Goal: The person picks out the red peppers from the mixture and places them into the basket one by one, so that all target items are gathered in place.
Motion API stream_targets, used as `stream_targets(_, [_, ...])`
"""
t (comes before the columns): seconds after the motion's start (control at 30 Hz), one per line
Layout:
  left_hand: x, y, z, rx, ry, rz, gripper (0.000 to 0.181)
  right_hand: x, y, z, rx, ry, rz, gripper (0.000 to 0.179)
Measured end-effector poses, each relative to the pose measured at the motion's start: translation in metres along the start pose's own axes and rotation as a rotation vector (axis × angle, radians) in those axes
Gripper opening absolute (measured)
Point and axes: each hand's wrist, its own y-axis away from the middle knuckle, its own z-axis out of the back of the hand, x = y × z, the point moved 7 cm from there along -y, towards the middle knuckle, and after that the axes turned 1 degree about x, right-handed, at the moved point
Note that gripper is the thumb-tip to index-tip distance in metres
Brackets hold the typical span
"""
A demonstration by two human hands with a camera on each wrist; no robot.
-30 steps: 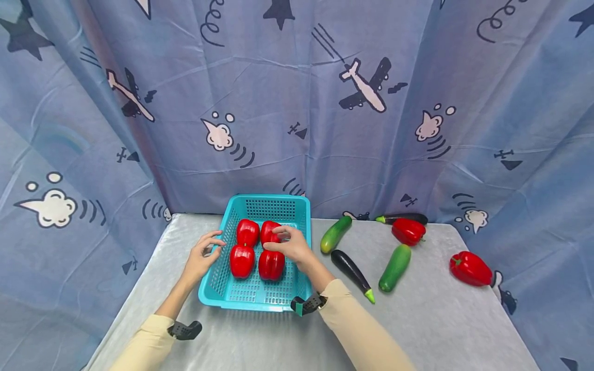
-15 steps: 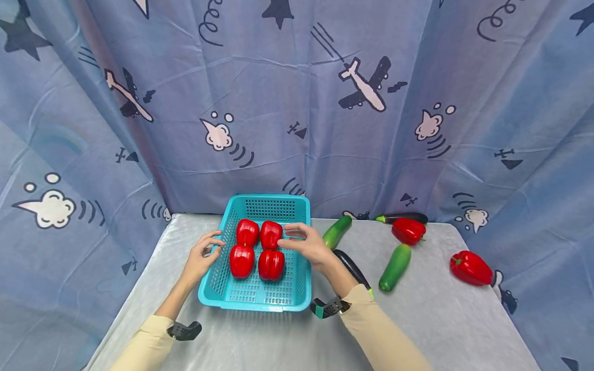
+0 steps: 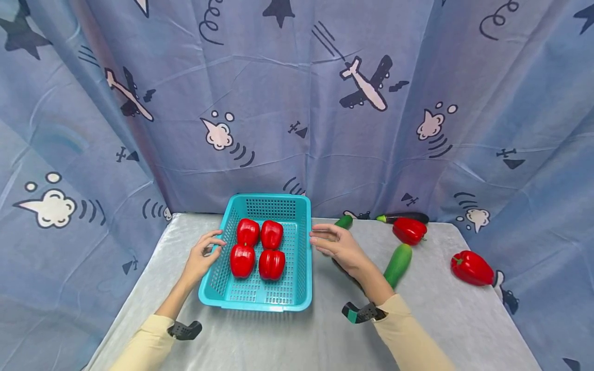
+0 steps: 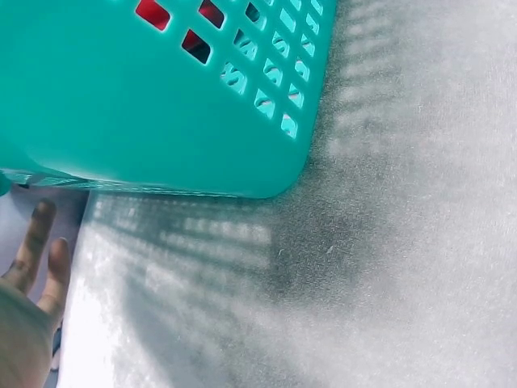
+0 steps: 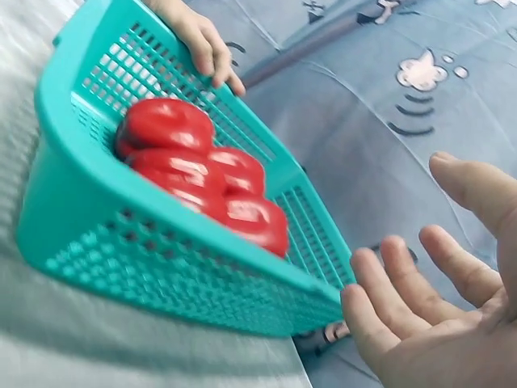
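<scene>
In the head view four-sided blue-green plastic basket (image 3: 255, 305) holds several red bell peppers (image 3: 243, 261), set close together. At its left rim is my left hand (image 3: 200, 257), fingers gently bent with the tips over the edge. The right wrist view shows these left fingers (image 5: 212, 52) resting on the rim. My right hand (image 3: 341, 247) is just outside the right rim, its fingers pointing toward the basket and nothing in its grasp. Beneath the right hand and forearm, a dark eggplant (image 3: 342, 268) and a green cucumber (image 3: 344, 222) are partly hidden.
Right of the right arm lies another cucumber (image 3: 398, 263), partly covered by it. Farther back are an eggplant (image 3: 415, 217) and a red bell pepper (image 3: 408, 231). One more bell pepper (image 3: 472, 268) lies near the table's right edge. A patterned curtain (image 3: 260, 103) hangs behind.
My right hand has moved right, from over the peppers inside the basket to outside its right rim. The left hand, basket and peppers have stayed put.
</scene>
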Motion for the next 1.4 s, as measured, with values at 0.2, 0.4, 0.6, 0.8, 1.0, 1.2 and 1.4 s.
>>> stream_targets(0.2, [0.003,0.001,0.000,0.000,-0.010,-0.002,0.013,-0.001,0.014,0.033,-0.026,-0.069,-0.014,0.046])
stream_targets(0.4, [0.005,0.002,0.000,-0.006,-0.002,-0.002,0.013,-0.008,0.030,0.067,-0.044,-0.118,-0.034,0.047])
stream_targets(0.6, [0.004,0.003,0.000,-0.010,0.005,-0.003,0.013,-0.019,0.047,0.098,-0.105,-0.129,-0.066,0.043])
stream_targets(0.8, [0.010,0.002,0.000,-0.011,0.003,0.008,0.013,-0.034,0.063,0.125,-0.168,-0.142,-0.072,0.031])
stream_targets(1.0, [0.046,-0.001,0.002,-0.017,-0.029,0.021,0.013,-0.044,0.076,0.148,-0.228,-0.113,-0.107,0.034])
stream_targets(1.2, [0.047,-0.003,0.002,-0.012,-0.016,0.015,0.012,-0.047,0.082,0.173,-0.262,-0.141,-0.064,0.017])
stream_targets(1.4, [0.045,-0.004,0.001,-0.006,-0.020,0.007,0.013,-0.045,0.086,0.201,-0.288,-0.208,-0.045,0.011])
